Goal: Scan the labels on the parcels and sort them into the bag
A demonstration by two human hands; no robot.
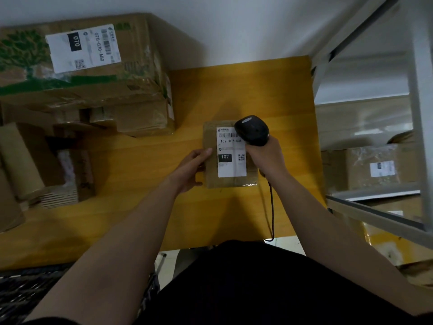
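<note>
A small brown cardboard parcel [228, 181] lies on the yellow table [140, 165], its white label [230, 152] reading 102 facing up. My left hand [192, 168] holds the parcel's left edge, thumb on its top. My right hand [266, 158] grips the handle of a black barcode scanner [253, 130], whose head hovers over the label's upper right corner by the barcode. The scanner's dark cord [271, 207] trails down toward the table's near edge.
A big cardboard box [77, 59] labelled 070 sits on top of smaller boxes [140, 120] at the back left. More cartons [35, 165] crowd the left side. A grey metal shelf [417, 113] with a labelled parcel [375, 170] stands on the right. A dark woven bag [23, 292] shows at bottom left.
</note>
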